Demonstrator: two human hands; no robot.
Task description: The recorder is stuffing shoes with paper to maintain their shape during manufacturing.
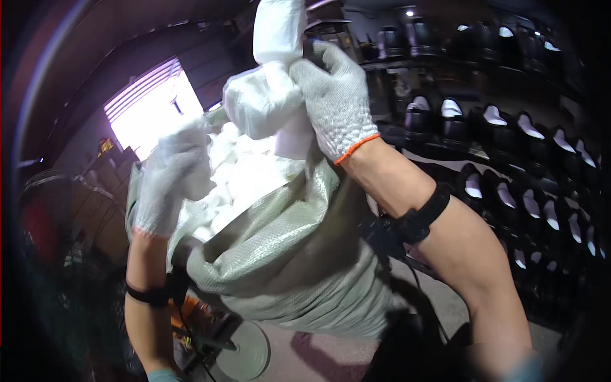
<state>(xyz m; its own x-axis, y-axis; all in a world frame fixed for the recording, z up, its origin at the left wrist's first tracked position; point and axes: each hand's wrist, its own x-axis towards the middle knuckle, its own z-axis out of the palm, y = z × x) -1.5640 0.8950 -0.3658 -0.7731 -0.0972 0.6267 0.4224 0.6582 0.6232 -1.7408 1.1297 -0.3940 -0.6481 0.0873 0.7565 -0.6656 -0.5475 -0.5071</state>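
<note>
A large pale green woven sack [286,254] stands in front of me, its mouth rolled down. Inside lie many white crumpled pieces [238,184]. My right hand [337,95], in a white knitted glove with an orange cuff, is closed at the edge of a white wrapped bundle [264,99] above the sack's far side. Another white wrapped block [279,32] sits directly above that bundle, touching it. My left hand [175,175], gloved too, is over the left side of the sack's mouth, beside the white pieces. It is blurred, and its fingers do not show clearly.
Racks of black shoes [490,121] with white insides fill the right side. A bright window [153,102] is at the far left. A round pale disc [243,350] and orange items [194,318] are low on the left, by the sack.
</note>
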